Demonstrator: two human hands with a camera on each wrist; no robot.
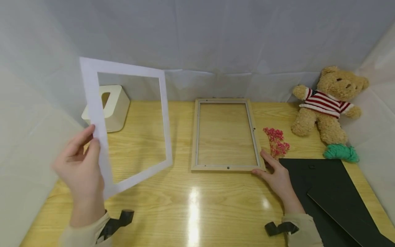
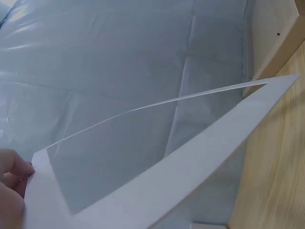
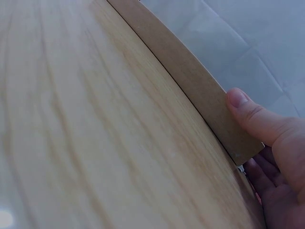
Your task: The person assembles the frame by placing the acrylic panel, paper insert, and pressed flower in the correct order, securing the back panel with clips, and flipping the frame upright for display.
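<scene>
A white mat board [image 1: 95, 106] with a rectangular opening stands upright in the air, pinched along its left edge by the thumb and fingers of my left hand [image 1: 81, 168]. The left wrist view shows the mat [image 2: 190, 162] slanting across, with only part of the hand [image 2: 12, 181] in sight. On the table lies a light wooden picture frame [image 1: 213, 168], its inner recess facing up. My right hand [image 1: 279, 178] grips its near right corner, thumb on the front side [image 3: 190, 81] and fingers around the right side.
A cream tissue box [image 1: 118, 109] stands behind the mat. Right of the frame are pink dried flowers [image 1: 276, 140], a teddy bear [image 1: 327, 103], green yarn [image 1: 340, 152] and a black backing board with a stand [image 1: 327, 181]. A pale sheet [image 1: 216, 41] hangs behind the table.
</scene>
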